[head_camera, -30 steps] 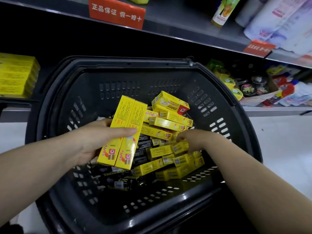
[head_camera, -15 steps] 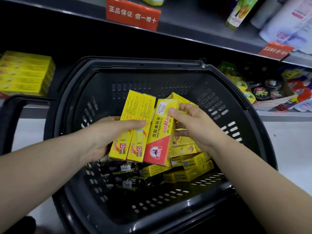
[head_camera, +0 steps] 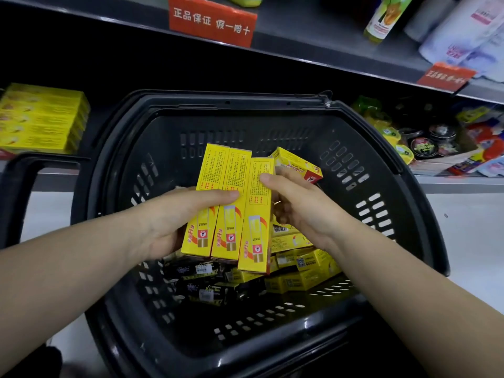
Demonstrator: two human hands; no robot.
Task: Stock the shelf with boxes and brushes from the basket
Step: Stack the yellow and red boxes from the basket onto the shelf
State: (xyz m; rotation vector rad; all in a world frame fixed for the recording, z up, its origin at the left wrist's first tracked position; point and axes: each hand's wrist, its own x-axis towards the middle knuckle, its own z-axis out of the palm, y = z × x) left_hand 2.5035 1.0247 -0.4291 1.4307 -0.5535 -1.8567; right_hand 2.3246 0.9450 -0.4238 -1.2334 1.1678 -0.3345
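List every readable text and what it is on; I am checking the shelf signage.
"正品保证 假一赔十": red sign on the upper shelf edge.
Lettering on the second red sign, to the right: blurred, unreadable.
Print on the yellow boxes, gripped by the left hand and right hand: too small.
Labels on the bottle and the black packs in the basket: unreadable.

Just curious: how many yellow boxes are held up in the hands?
3 yellow boxes: two in the left hand, the third beside them in the right hand. Others lie in the basket.
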